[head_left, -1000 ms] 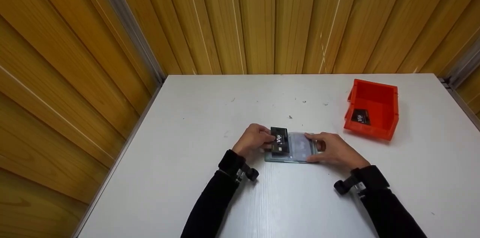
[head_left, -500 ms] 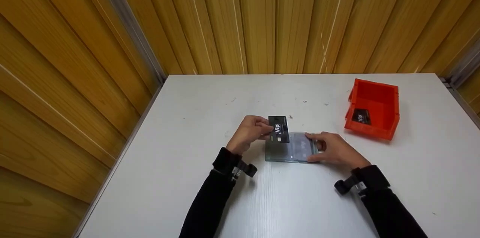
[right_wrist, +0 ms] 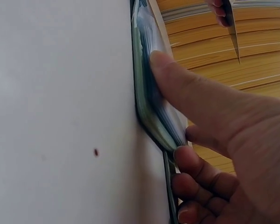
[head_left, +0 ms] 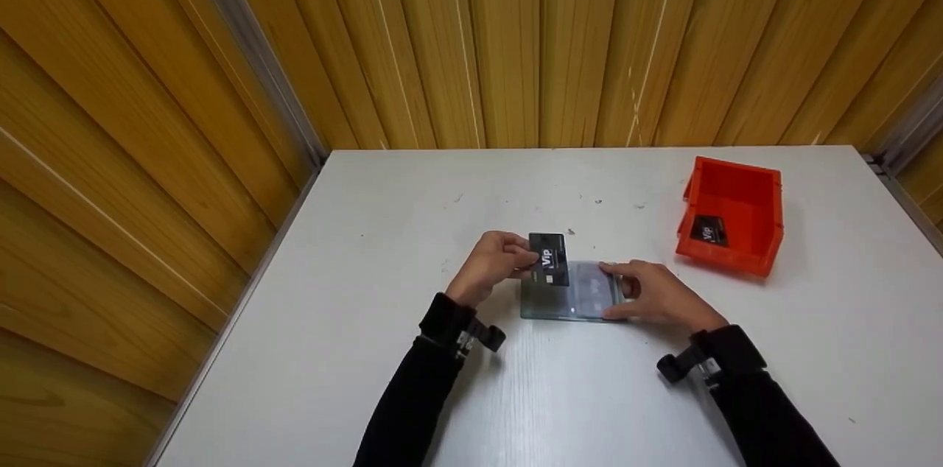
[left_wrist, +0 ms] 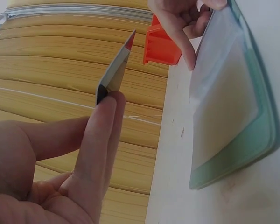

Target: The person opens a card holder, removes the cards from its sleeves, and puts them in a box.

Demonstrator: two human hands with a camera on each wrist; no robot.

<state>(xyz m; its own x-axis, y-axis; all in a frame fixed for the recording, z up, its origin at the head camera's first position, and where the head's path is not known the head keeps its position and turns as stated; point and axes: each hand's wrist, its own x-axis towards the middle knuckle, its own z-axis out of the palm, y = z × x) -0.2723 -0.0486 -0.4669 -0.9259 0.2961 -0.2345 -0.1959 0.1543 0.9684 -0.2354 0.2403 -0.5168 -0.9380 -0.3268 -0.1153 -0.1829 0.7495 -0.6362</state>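
Left hand [head_left: 490,266]: pinching one black card [head_left: 551,247] by its side, raised above the booklet [head_left: 545,305], apart from it. Right hand [head_left: 659,294]: thumb and curled fingers gripping the booklet's right edge. Handling, as judged: card square to the booklet, pinch light, booklet steady. Card: thin, rectangular, white-lettered. Booklet: clear, smooth plastic pages [left_wrist: 228,107], rounded green cover [left_wrist: 245,158]. Table [head_left: 398,239]: white, lightly marked. Bin [head_left: 748,205]: red, open-topped, second black card [head_left: 709,230] inside.

White table [head_left: 412,194] (surface lightly marked) stood before yellow wood-grain panelling [head_left: 508,47], far and left; grey metal strip [head_left: 258,47] lined far-left corner.
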